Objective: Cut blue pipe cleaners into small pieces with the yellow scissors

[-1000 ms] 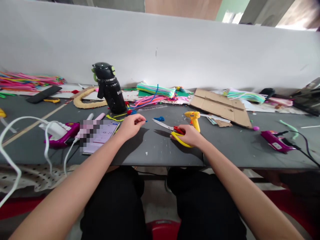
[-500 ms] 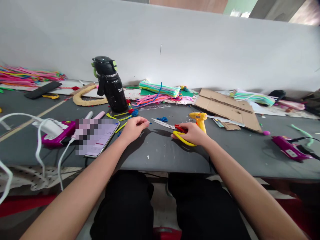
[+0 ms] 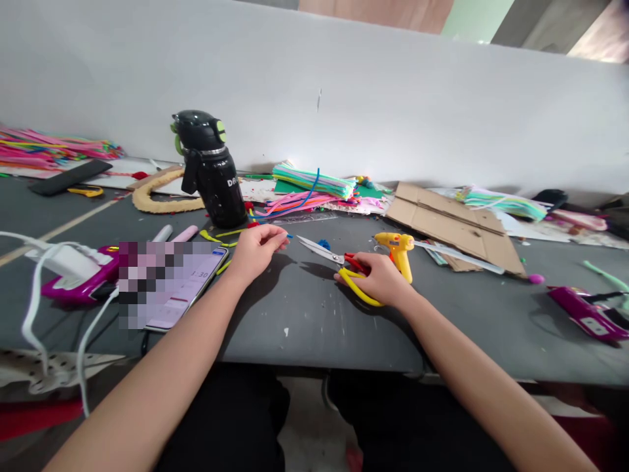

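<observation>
Phone (image 3: 202,274): left of pinch | left hand (image 3: 259,252): thumb and finger pinching blue pipe cleaner (image 3: 289,236), tip poking out rightward | scissors (image 3: 338,259): points just right of pinch | right hand (image 3: 382,276): curled round handles | glue gun (image 3: 399,246): just beyond right-hand grip

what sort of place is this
Probably a craft workshop or shared craft table: bundles of fuzzy craft stems lie along the back, a yellow glue gun rests on the tabletop, and the right hand holds scissors.

Phone (image 3: 191,286) — left of scissors (image 3: 338,259), on table (image 3: 309,328).
</observation>
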A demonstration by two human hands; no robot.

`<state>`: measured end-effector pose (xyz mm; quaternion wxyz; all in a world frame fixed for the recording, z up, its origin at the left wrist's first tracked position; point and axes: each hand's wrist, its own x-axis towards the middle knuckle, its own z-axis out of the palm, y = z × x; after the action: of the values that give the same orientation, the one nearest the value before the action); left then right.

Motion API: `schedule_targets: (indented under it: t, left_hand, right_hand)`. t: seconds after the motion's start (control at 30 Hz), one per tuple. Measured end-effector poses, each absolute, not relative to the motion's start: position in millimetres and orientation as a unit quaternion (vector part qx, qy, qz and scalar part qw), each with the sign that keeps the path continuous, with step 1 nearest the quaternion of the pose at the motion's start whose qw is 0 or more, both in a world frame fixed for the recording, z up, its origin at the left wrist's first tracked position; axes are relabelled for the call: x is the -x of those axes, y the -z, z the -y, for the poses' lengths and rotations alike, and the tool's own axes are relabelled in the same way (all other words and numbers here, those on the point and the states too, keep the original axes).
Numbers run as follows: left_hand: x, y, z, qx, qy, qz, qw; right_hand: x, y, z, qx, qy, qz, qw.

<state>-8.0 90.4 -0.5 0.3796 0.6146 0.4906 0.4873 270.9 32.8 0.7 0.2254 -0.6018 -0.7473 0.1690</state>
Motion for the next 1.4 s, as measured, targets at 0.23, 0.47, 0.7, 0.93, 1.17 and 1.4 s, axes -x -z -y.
schedule_targets:
  t: [0.23, 0.47, 0.7, 0.93, 1.17, 1.4]
  left_hand:
    - [5.9, -4.5, -89.2, -0.668, -0.462, -0.491, 0.315]
    - [4.6, -5.3, -89.1, -0.676, -0.454, -0.493, 0.305]
    - [3.3, -6.4, -87.4, -0.679, -0.447, -0.496, 0.305]
    - [3.2, -5.6, -88.6, -0.672, -0.448, -0.496, 0.318]
    - [2.4, -4.0, -88.2, -0.65, -0.462, -0.489, 0.354]
    - [2.3, -3.9, -88.6, -0.645, -0.466, -0.485, 0.363]
  right_hand:
    - [-269.4, 1.2, -33.2, 0.591, -0.171, 0.753, 0.234]
    - [-271.7, 3.3, -34.6, 0.584, -0.171, 0.758, 0.234]
    - [-271.9, 5.3, -35.2, 0.585, -0.174, 0.756, 0.239]
    - [-271.6, 3.8, -35.4, 0.587, -0.175, 0.753, 0.24]
    - [-271.1, 1.7, -34.8, 0.588, -0.173, 0.753, 0.239]
    - [-272.0, 3.8, -36.4, 0.593, -0.177, 0.746, 0.245]
